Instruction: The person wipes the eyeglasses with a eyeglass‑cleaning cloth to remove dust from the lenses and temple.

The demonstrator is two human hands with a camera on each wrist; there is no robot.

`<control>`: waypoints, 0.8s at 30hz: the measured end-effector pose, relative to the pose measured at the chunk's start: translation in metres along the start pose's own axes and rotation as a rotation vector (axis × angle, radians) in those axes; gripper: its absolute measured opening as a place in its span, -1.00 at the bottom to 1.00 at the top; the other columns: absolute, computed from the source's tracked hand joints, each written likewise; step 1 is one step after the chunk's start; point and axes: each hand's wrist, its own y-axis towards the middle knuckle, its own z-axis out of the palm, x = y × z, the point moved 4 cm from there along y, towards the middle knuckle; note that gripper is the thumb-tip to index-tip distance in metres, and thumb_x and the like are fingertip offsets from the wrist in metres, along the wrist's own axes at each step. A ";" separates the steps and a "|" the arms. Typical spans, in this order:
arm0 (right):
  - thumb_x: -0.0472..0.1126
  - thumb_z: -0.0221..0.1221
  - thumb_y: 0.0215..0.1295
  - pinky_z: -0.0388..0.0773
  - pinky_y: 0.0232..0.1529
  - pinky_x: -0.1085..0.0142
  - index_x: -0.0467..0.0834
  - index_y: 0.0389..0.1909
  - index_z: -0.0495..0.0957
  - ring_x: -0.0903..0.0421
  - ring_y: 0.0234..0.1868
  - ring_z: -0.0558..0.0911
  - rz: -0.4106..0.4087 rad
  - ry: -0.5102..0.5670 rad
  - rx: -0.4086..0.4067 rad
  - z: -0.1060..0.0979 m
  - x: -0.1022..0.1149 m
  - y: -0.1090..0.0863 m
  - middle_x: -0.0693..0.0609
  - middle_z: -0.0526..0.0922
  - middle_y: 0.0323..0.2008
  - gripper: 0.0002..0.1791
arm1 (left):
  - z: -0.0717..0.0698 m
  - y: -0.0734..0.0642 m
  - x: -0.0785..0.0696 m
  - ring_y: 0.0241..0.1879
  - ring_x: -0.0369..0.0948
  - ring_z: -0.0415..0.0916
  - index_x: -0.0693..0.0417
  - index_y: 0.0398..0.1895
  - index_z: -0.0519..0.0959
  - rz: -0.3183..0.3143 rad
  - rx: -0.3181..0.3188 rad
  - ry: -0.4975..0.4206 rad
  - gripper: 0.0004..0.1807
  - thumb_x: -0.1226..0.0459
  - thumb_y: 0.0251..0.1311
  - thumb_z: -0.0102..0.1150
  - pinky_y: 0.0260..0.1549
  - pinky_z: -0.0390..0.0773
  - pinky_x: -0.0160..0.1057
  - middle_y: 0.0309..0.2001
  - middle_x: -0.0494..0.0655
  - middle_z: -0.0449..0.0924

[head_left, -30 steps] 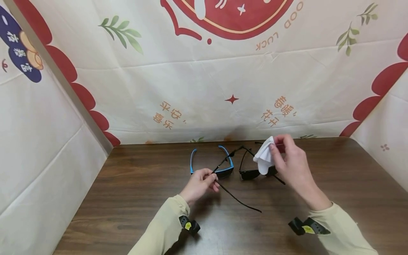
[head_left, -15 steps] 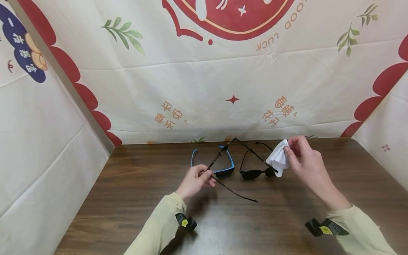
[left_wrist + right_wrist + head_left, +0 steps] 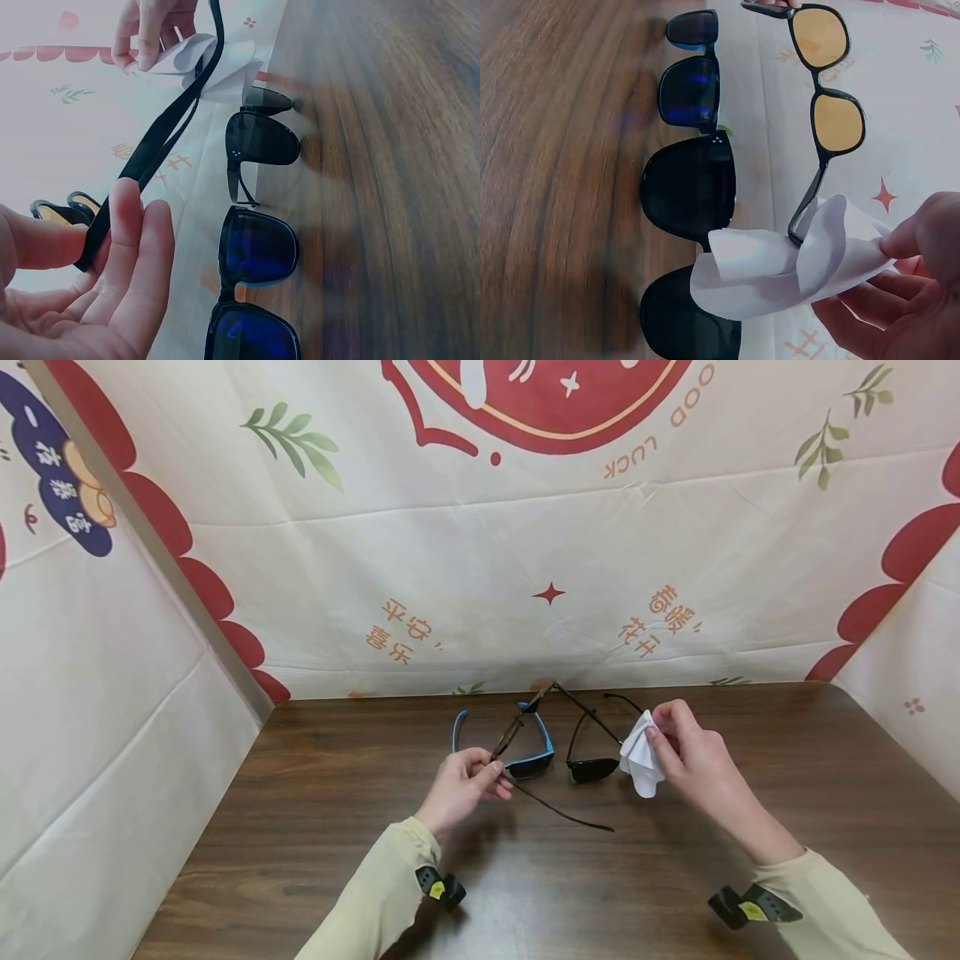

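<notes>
My left hand pinches a pair of black-framed glasses with yellow lenses at one end of the frame, near a hinge. The glasses are held above the table with both arms unfolded. A white cloth is held in my right hand, between thumb and fingers. In the right wrist view, the cloth folds around the tip of the far arm of the glasses. Beneath lie black sunglasses, partly hidden by the cloth, and blue-armed sunglasses with dark blue lenses, partly behind the left hand.
The brown wooden table ends at a white printed cloth backdrop just behind the sunglasses. A white side panel stands on the left and another on the right.
My right hand moved right with the cloth along the glasses' arm, then came slightly back left and nearer. My left hand shifted slightly left, still holding the glasses.
</notes>
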 end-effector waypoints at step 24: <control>-0.37 0.04 0.41 0.42 -0.56 0.44 -0.32 -0.10 0.29 0.23 -0.52 0.52 0.142 0.270 0.141 0.013 -0.005 0.028 -0.16 0.66 -0.39 -0.84 | 0.018 -0.013 -0.003 -0.54 -0.26 0.58 0.50 -0.28 0.44 -0.055 0.184 0.052 -0.87 0.49 0.34 -0.01 -0.28 0.64 -0.13 -0.40 0.39 0.58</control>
